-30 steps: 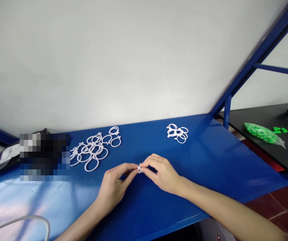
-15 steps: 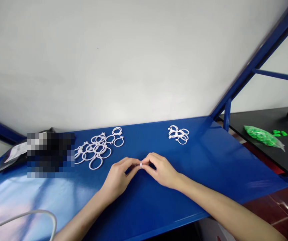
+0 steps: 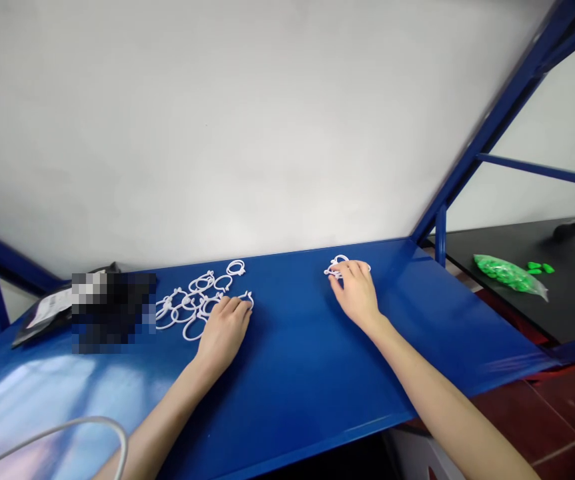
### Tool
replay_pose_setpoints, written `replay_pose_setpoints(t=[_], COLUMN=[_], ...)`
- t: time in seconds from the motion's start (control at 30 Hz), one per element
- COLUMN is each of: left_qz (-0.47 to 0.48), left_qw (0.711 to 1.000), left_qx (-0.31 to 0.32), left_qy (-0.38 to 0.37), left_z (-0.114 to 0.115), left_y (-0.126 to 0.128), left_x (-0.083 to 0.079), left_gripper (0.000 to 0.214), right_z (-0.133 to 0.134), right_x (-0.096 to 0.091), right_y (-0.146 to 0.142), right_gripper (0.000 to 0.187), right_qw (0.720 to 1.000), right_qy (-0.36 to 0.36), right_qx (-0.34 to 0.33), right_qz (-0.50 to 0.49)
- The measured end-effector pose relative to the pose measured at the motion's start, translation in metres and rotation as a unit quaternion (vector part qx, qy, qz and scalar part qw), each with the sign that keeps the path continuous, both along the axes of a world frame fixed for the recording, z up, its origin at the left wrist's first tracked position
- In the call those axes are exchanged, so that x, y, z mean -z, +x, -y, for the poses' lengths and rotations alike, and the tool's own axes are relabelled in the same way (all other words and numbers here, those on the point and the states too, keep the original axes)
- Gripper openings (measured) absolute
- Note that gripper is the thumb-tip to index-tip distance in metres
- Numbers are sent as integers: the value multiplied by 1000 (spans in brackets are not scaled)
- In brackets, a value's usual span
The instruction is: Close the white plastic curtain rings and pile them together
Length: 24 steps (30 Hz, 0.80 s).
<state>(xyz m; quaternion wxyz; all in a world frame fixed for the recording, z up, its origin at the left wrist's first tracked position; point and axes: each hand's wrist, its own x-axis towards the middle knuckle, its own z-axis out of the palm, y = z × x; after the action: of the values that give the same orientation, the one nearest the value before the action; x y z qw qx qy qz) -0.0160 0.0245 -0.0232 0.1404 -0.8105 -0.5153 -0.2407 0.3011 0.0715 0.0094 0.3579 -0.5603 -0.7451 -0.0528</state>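
Observation:
My left hand [image 3: 223, 328] rests on the blue table [image 3: 297, 360] at the right edge of a loose spread of several white plastic rings [image 3: 192, 303]. Its fingers are curled down onto one ring [image 3: 247, 297]. My right hand [image 3: 355, 292] lies farther right at the back of the table, fingers stretched over a small heap of white rings [image 3: 336, 265]. Part of that heap is hidden under the fingers.
A dark flat packet with a white label [image 3: 50, 310] lies at the table's back left beside a blurred patch. A white cable [image 3: 57, 430] curves at the near left. Blue frame posts [image 3: 440, 233] stand at the right; a green bag [image 3: 510, 275] lies on a black table beyond.
My hands were pinched together on one small white ring at the table's middle. They have parted: the left went to the left spread of rings, the right to the right heap.

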Motion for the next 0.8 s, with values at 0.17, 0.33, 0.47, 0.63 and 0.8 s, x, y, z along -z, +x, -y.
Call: replay_pose_setpoints(t=[0.17, 0.33, 0.47, 0.63, 0.8], left_qz=[-1, 2, 87, 268, 362], left_qw=[993, 967, 966, 956, 893], left_qx=[104, 244, 238, 111, 107], left_qy=[51, 73, 52, -40, -244], left_z=[30, 49, 47, 46, 49], left_y=[21, 41, 48, 45, 42], left_x=[-16, -29, -26, -22, -24], left_gripper=[18, 23, 14, 8, 10], right_z=[35, 52, 56, 60, 62], right_x=[-2, 0, -3, -4, -3], right_y=[-48, -67, -64, -64, -65], right_gripper=[13, 16, 19, 22, 10], right_qw=[947, 833, 835, 896, 895], right_qy=[-181, -357, -360, -266, -259], right_qx=[-205, -281, -274, -298, -294], right_qz=[-170, -317, -313, -195, -215])
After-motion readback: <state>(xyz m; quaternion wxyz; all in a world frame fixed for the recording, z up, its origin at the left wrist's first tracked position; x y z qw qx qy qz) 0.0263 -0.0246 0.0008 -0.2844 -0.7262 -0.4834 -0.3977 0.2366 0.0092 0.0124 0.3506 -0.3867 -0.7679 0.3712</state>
